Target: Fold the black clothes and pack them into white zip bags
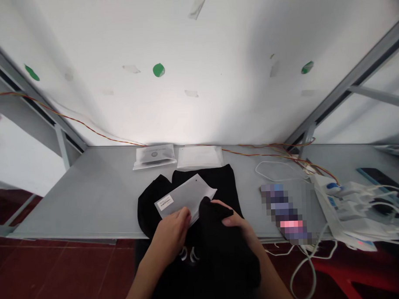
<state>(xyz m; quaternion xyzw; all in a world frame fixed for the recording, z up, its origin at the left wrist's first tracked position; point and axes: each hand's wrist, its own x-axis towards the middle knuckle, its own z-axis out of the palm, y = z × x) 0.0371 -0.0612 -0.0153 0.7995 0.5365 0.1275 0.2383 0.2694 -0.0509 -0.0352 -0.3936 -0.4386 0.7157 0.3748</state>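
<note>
My left hand [176, 231] is closed on the near edge of a frosted plastic pouch [184, 196], which has a white label at its left end and a small dark hole at its far corner. My right hand [233, 216] grips a bunched part of a black cloth garment [218, 231], close to the pouch's right end. More black fabric [220, 179] lies spread on the grey tabletop beneath the pouch. Whether my right fingers also touch the pouch is hidden by the cloth.
Two more flat pouches, one with a round dark mark [154, 154] and one plain white [199, 157], lie by the wall. A pixelated phone-shaped object [287, 214] is at right, beside a white power strip [342, 214] with tangled cables. Twisted red-yellow wires [252, 153] run along the back.
</note>
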